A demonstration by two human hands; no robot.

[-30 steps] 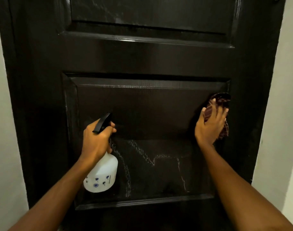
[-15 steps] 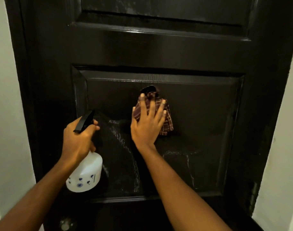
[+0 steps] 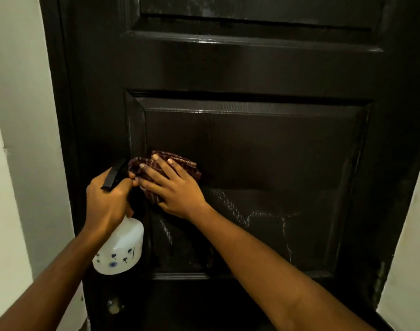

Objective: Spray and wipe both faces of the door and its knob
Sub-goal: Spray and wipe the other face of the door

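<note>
We show the right hand (image 3: 178,189), fingers spread flat, pressing a dark red checked cloth (image 3: 182,163) at the left edge of the lower panel of the black panelled wooden door (image 3: 251,68). The unwiped white spray streaks (image 3: 240,216) lie right of it and below. The left hand (image 3: 106,201) curls its fingers around a white plastic spray bottle (image 3: 120,249).

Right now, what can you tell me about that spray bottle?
The spray bottle has a rounded, translucent white plastic body with small dark blue prints and a black trigger head. The left hand grips its neck, holding it tilted, head up, near the left side of the dark door. Its liquid level is not visible.
</note>
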